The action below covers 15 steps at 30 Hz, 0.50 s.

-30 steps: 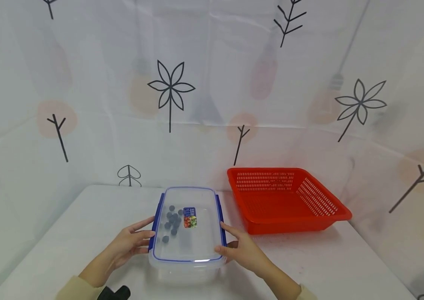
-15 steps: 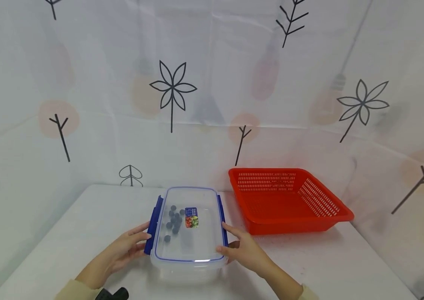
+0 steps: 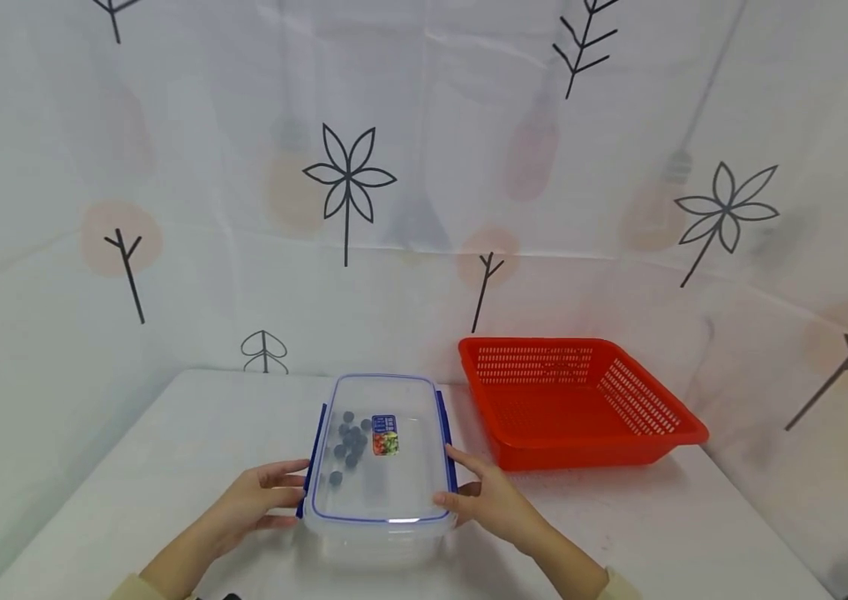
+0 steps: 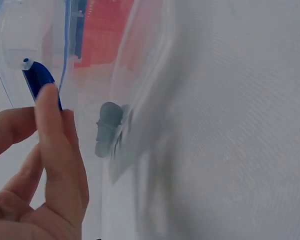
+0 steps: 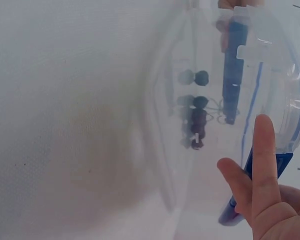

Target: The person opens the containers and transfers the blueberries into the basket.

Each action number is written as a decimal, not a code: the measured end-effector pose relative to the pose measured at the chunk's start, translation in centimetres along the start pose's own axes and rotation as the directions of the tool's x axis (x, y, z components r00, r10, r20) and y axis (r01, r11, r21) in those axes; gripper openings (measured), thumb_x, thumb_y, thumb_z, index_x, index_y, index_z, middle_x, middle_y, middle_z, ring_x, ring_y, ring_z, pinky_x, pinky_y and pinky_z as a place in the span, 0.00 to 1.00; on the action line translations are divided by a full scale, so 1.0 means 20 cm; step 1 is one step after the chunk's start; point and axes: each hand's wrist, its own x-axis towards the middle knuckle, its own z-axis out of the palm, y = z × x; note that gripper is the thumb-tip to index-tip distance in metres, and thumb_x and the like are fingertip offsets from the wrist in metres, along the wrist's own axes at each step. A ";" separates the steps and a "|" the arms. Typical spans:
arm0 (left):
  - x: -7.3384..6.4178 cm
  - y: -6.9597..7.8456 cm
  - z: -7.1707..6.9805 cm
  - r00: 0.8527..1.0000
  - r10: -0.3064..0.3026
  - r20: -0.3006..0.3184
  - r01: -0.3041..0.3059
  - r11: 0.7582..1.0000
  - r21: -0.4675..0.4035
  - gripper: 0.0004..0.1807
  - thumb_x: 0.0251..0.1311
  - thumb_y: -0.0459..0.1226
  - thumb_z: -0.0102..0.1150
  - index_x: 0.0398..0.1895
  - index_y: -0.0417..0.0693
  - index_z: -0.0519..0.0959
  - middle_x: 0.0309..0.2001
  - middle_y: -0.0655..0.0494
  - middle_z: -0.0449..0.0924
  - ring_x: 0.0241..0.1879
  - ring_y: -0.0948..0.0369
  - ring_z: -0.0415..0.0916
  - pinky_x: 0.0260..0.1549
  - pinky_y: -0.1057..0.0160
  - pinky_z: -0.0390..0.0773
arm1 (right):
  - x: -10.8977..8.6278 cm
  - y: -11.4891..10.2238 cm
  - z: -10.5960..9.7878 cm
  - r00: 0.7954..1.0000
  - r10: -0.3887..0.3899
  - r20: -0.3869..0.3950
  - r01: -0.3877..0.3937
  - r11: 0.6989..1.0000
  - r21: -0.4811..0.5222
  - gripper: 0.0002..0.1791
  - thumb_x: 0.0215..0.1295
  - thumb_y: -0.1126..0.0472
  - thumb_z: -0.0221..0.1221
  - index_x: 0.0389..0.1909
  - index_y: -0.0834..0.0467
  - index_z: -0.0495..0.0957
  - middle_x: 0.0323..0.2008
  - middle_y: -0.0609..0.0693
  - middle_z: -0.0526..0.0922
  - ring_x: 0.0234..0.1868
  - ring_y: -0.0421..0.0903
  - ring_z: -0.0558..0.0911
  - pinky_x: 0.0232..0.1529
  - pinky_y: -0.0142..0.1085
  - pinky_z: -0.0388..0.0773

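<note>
Fingers of the left grip (image 3: 247, 504) are closed in a pinch on the blue left latch (image 4: 37, 77), which hangs tilted from the lid (image 3: 416, 467) just right of them. Swinging it, seemingly the step in hand, should go best with even fingertip pressure, so it isn't twisted. Right of this grip, the clear container (image 3: 371, 548) sits on the tabletop (image 3: 117, 475), dark round pieces (image 3: 352, 439) inside toward that same side; keeping it level should stop them rolling. The right grip (image 3: 490, 504) is curled on the opposite edge, thumb over the lid, by the right latch (image 3: 448, 437); holding firm there should keep the container from sliding. Beyond the right grip stands a red basket (image 3: 536, 457). Half a second ago the left latch stood out wide; now it shows as a thin, steeper strip with the left grip slightly lower, while the right grip looks unchanged.
</note>
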 end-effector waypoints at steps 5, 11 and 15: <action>-0.02 0.07 0.04 0.992 0.034 -0.121 -0.028 0.999 0.046 0.24 0.62 0.36 0.57 0.60 0.37 0.70 0.44 0.48 0.78 0.37 0.56 0.76 0.35 0.56 0.80 | 0.00 0.00 0.00 1.000 -0.001 -0.006 0.001 1.000 -0.006 0.47 0.50 0.51 0.68 0.68 0.61 0.58 0.50 0.63 0.75 0.36 0.49 0.82 0.40 0.47 0.79; -0.03 0.14 0.07 0.992 0.061 -0.110 -0.052 0.995 0.085 0.33 0.54 0.42 0.65 0.62 0.41 0.67 0.49 0.46 0.75 0.40 0.54 0.76 0.38 0.54 0.80 | 0.01 0.02 -0.01 1.000 -0.003 0.002 0.003 1.000 0.023 0.46 0.51 0.52 0.68 0.68 0.60 0.58 0.47 0.60 0.77 0.35 0.48 0.81 0.39 0.45 0.80; -0.02 0.15 0.08 0.996 0.054 -0.073 -0.044 0.991 0.124 0.42 0.45 0.41 0.72 0.65 0.45 0.64 0.53 0.44 0.71 0.39 0.55 0.76 0.37 0.54 0.80 | 0.02 0.02 -0.01 1.000 -0.023 -0.016 0.024 0.996 0.091 0.40 0.57 0.52 0.64 0.67 0.61 0.60 0.57 0.66 0.69 0.40 0.52 0.81 0.36 0.43 0.80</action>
